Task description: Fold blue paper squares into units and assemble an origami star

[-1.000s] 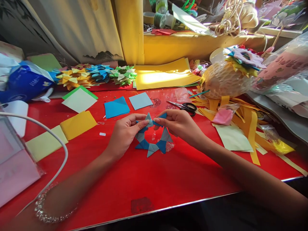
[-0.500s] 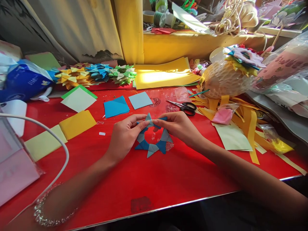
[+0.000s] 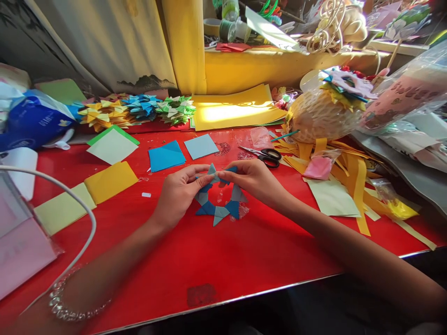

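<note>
A ring of folded blue and pale blue paper [image 3: 220,213] with pointed tips hangs between my hands over the red table [image 3: 209,260]. My left hand [image 3: 176,197] pinches its upper left part near a pale upright point. My right hand [image 3: 256,179] pinches the upper right part at a darker blue piece, its fingertips close to those of the left. Fingers hide some of the top folds. Behind the left hand lie blue squares [image 3: 166,156] and a pale blue square [image 3: 200,146].
Black-handled scissors [image 3: 268,157] lie behind my right hand. Yellow strips [image 3: 359,195] and pale green paper [image 3: 331,197] are at the right. Yellow squares [image 3: 111,182] and a white cable [image 3: 91,223] are at the left. Finished paper stars [image 3: 141,108] line the back.
The view has shifted slightly. My right fingers have moved a little on the ring's upper right part, and the ring's opening looks a bit changed in shape. Both hands keep hold of it.
</note>
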Motion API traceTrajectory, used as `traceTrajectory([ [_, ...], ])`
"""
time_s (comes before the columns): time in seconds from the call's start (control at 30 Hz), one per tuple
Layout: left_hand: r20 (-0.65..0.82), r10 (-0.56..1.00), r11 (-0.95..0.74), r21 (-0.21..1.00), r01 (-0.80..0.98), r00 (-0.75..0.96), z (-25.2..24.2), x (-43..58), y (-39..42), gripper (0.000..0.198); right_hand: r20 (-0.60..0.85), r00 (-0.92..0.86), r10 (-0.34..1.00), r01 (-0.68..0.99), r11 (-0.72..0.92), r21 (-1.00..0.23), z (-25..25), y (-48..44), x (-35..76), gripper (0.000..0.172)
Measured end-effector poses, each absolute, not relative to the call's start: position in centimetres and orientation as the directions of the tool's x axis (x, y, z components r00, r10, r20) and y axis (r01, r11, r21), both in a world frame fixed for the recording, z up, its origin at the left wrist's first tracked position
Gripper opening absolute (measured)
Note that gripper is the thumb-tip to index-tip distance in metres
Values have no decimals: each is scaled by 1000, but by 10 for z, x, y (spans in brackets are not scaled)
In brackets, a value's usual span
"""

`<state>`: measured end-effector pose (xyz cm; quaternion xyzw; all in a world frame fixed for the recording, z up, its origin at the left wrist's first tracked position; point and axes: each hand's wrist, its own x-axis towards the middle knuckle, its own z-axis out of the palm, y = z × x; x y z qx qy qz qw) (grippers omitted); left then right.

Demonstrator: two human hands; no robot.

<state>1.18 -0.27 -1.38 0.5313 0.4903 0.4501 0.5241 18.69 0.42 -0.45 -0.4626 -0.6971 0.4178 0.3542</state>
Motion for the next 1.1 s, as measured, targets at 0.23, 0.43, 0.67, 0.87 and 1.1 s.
traceTrajectory([
  [0.23,34,995,-51,982,-180,-94,-16,5,9,23,100,-311,945,315,201,-927,-4,17,195,36],
  [0.43,77,997,-75,995,-70,21,-9,7,9,28,177,-321,931,212,253,-944,-5,8,188,26],
  [0.67,90,994,-93,995,31,68,-4,6,1,25,373,-292,881,426,469,-774,5,-7,181,19],
  [0.87,78,994,-74,996,-51,76,-8,8,1,19,448,-305,840,489,542,-683,6,-9,180,20],
  [1.1,56,995,-49,996,-76,85,-7,8,0,19,461,-311,831,503,556,-662,6,-9,180,20],
])
